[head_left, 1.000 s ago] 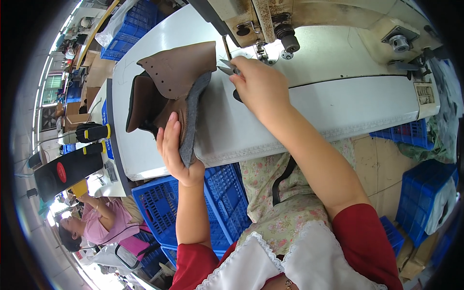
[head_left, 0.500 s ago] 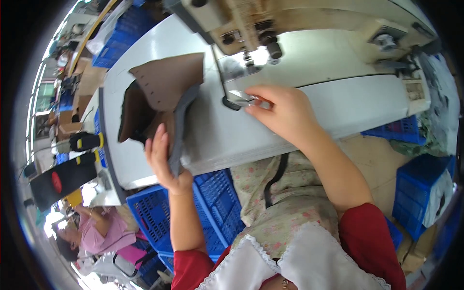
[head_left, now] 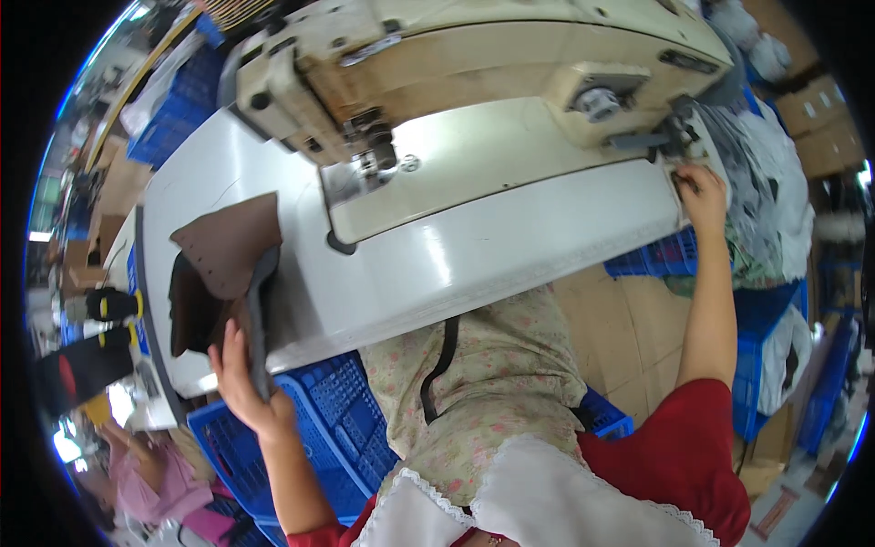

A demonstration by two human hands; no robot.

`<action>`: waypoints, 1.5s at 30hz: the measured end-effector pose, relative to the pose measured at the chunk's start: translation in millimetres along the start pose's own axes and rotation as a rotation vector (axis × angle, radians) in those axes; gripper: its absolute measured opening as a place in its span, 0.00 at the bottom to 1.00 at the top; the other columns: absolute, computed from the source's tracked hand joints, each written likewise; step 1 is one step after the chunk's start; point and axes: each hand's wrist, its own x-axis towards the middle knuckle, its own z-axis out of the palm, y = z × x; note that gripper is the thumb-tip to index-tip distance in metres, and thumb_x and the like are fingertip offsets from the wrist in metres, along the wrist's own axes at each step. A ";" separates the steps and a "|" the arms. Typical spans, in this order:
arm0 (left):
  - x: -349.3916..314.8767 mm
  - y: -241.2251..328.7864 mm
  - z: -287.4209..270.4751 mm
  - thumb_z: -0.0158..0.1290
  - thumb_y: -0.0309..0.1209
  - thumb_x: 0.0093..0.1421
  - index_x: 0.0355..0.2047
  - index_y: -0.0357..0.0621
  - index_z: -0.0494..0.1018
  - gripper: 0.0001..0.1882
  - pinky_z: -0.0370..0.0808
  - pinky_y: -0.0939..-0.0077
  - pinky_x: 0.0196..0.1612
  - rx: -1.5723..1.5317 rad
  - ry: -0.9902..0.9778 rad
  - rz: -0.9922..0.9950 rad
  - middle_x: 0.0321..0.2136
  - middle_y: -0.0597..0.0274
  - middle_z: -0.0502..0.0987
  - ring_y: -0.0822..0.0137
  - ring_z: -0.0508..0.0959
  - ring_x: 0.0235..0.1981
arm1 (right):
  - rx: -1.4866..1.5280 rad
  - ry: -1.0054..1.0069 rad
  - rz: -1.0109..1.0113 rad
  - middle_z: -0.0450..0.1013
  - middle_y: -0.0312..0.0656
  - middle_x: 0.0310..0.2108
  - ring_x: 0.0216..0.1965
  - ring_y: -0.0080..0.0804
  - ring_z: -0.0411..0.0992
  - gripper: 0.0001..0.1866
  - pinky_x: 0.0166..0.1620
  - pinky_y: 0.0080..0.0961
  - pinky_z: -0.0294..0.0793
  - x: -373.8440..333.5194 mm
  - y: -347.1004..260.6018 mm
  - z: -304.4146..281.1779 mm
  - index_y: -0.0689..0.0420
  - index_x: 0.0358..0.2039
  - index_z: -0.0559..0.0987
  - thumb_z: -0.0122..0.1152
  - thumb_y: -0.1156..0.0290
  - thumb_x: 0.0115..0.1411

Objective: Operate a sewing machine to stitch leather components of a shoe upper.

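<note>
A brown leather boot upper (head_left: 239,246) with a grey edge stands folded open at the left end of the white sewing table (head_left: 419,273). My left hand (head_left: 248,387) has its lower edge between fingers and thumb, the fingers lying along the leather. Far to the right, my right hand (head_left: 704,201) is closed, its fingertips pinched at the table's right end beside the sewing machine (head_left: 474,68). Something dark shows at those fingertips, too small to name. The machine's needle area stands between the two hands, with no work under it.
Below the table's left end sits a blue plastic crate (head_left: 333,410). Grey cloth and plastic bags (head_left: 775,173) heap up past the right end, above another blue crate (head_left: 652,255). A person in pink (head_left: 150,469) sits at the lower left.
My right hand has gone from near the needle, where it held small metal thread snips, to the table's right end. The view has shifted; my left hand stays on the boot upper.
</note>
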 end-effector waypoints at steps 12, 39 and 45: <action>12.7 95.9 29.1 0.50 0.20 0.43 0.62 0.25 0.52 0.42 0.53 0.51 0.65 -0.008 -0.208 -0.233 0.63 0.33 0.55 0.39 0.56 0.65 | 1.564 -0.673 0.008 0.75 0.45 0.44 0.46 0.33 0.73 0.21 0.50 0.29 0.71 -68.5 -391.4 28.5 0.64 0.47 0.76 0.62 0.60 0.60; 52.9 -11.0 -42.1 0.68 0.44 0.39 0.50 0.35 0.69 0.40 0.65 0.61 0.58 -0.196 -0.427 -0.061 0.55 0.43 0.69 0.45 0.66 0.59 | 1.990 -1.054 0.504 0.78 0.43 0.40 0.38 0.28 0.77 0.13 0.44 0.27 0.76 28.1 -421.6 36.4 0.62 0.42 0.78 0.59 0.68 0.59; 59.6 -2.9 -35.0 0.67 0.43 0.42 0.50 0.32 0.69 0.38 0.68 0.61 0.55 -0.196 -0.421 -0.178 0.50 0.42 0.73 0.45 0.70 0.54 | 1.927 -0.938 0.215 0.77 0.41 0.43 0.42 0.29 0.75 0.19 0.48 0.26 0.74 -1.7 -419.5 35.2 0.62 0.48 0.75 0.63 0.66 0.59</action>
